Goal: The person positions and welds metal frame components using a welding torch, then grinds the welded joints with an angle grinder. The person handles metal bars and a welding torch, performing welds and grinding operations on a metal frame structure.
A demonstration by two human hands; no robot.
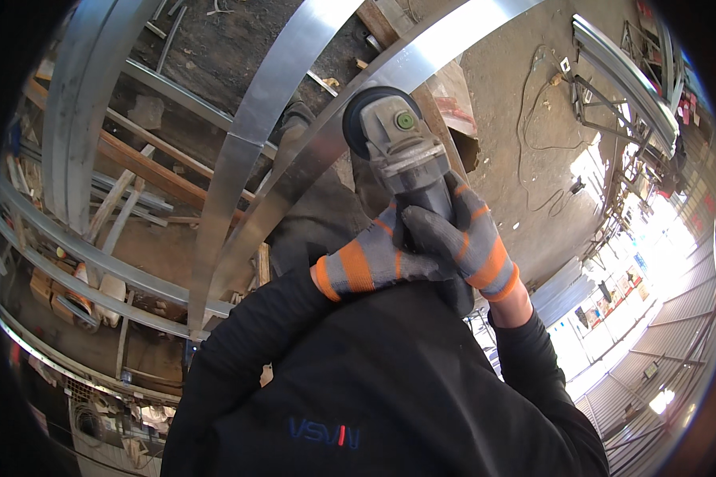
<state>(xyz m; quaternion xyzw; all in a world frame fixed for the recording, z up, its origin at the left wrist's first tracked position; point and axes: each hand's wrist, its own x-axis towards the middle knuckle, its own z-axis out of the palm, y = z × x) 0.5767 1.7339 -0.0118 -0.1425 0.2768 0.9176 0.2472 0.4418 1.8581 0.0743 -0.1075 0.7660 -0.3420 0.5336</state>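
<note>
Both my hands wear grey and orange work gloves and are closed around an angle grinder. My left hand wraps the lower body from the left, its fingers partly hidden. From the other side, my right hand grips the handle, fingers folded over the dark casing. The grinder's head points away from me, and its dark round disc overlaps a shiny flat metal bar. Whether disc and bar touch, I cannot tell. A second metal bar runs beside it and meets it near my left sleeve.
Metal rails and wooden beams cross the left side. Bundled metal profiles rest on a stand at far right. A dark cable lies looped on the dusty floor. Cardboard lies beyond the grinder.
</note>
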